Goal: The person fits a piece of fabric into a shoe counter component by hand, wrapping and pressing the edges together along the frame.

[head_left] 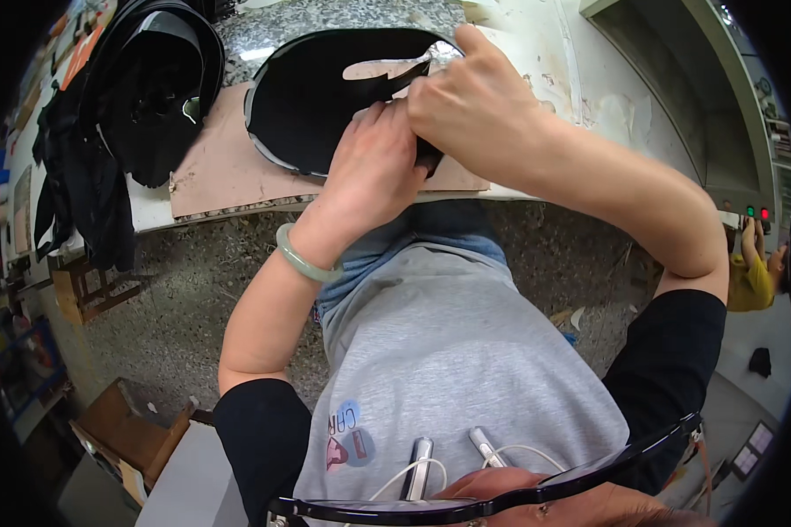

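Note:
A black oval piece (303,97) with a pale rim lies at the front of the bench, with a long rounded opening in its upper part. My left hand (369,162) is closed on its near edge, fingers curled over the black surface. Right beside it, my right hand (475,101) is closed over the right end of the piece, with the thumb side up. A narrow black strip (404,77) runs from the opening toward my right fingers. What these fingers hold is hidden from view.
Under the piece lies a pinkish-brown board (215,167), and behind it a speckled stone slab (343,19). Black rounded pieces (154,97) are piled on the left. A grey-green machine frame (721,97) stands at right. Beyond it is a person in yellow (751,283). A cardboard box (132,430) sits lower left.

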Available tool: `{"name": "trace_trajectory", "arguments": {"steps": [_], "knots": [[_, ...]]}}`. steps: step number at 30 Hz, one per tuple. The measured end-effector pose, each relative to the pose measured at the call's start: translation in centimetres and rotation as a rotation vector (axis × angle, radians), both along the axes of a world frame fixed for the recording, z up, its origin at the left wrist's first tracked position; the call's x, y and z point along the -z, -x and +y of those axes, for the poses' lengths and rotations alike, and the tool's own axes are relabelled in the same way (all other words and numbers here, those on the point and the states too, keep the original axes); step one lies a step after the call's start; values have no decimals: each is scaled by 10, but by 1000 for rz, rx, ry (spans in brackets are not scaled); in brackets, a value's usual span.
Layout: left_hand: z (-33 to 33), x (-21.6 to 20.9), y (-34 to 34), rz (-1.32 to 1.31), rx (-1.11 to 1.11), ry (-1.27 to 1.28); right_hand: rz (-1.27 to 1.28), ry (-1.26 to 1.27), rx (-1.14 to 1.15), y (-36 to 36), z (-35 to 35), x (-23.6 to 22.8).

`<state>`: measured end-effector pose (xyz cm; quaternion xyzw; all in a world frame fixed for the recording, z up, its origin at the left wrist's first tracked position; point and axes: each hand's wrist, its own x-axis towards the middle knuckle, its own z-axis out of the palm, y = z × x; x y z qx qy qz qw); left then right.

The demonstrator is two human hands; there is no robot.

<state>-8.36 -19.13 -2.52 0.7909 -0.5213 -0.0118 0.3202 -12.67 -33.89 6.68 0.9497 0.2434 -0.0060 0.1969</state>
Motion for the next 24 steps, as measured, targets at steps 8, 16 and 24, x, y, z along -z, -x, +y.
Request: {"name": "trace_trajectory", "arguments": {"steps": [8, 16, 24], "knots": [[14, 11, 22, -40, -94, 143, -178, -112, -35, 83, -4, 32], [31, 18, 28, -65, -25, 74, -130, -5, -72, 92, 2, 48], [45, -2, 15, -97, 189, -172, -133, 106, -102, 91, 3, 51]]}}
